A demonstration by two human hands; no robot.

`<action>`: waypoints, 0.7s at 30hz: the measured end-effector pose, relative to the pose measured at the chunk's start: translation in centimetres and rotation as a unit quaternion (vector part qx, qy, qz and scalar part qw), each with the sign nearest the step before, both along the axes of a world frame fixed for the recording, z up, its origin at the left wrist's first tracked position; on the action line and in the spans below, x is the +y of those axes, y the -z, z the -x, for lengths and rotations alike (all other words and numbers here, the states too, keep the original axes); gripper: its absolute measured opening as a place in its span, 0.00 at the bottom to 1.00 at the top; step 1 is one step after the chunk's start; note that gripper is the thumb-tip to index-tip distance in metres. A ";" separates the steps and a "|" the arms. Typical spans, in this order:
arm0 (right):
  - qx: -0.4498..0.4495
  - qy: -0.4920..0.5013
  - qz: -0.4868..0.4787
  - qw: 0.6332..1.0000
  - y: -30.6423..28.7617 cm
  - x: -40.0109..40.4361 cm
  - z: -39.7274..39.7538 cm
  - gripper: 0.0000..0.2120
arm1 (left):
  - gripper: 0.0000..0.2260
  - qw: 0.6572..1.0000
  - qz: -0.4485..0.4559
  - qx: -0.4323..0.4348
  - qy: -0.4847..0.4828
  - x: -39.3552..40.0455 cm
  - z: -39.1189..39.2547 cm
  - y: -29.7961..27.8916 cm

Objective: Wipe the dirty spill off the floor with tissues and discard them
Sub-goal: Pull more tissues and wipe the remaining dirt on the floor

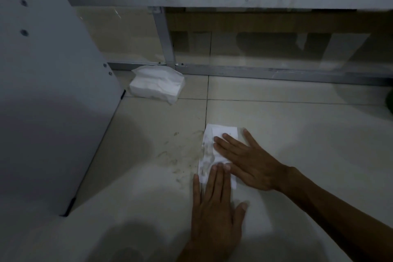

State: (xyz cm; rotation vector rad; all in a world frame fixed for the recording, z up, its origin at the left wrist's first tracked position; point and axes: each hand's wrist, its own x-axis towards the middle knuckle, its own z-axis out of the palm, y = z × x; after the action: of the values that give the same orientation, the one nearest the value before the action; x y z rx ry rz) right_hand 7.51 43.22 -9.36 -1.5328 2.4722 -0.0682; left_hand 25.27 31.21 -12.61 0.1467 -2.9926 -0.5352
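Observation:
A white tissue (207,151) lies flat on the pale floor tiles, its left edge stained dark. Both hands press on it with fingers spread. My right hand (248,159) lies across its upper and middle part. My left hand (217,208) rests palm down on its lower end. Left of the tissue, a smeared brownish spill (176,155) marks the tile. A white pack of tissues (156,84) sits on the floor at the back, one sheet sticking out of its top.
A grey cabinet panel (49,91) stands at the left, close to the spill. A metal frame rail (276,72) with a glass pane runs along the back. A dark green object (390,102) shows at the right edge.

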 end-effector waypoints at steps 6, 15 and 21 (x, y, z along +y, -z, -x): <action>-0.012 0.011 -0.019 1.000 -0.1 -0.4 -0.1 0.35 | 0.37 1.000 -0.006 -0.006 0.000 0.2 0.0 0.0; -0.138 0.100 0.133 0.976 -1.5 1.8 -1.2 0.29 | 0.31 1.000 -0.010 0.019 -0.012 0.2 1.4 -2.3; -0.025 0.046 0.031 0.998 0.3 2.1 -3.9 0.32 | 0.30 0.998 0.038 -0.032 0.041 -2.3 2.4 -2.3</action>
State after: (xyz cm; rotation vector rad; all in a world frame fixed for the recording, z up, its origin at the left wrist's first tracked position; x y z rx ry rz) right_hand 11.45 45.35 -9.62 -1.4218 2.5224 -0.1972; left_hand 22.83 28.87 -10.31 0.0353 -3.0871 -0.4315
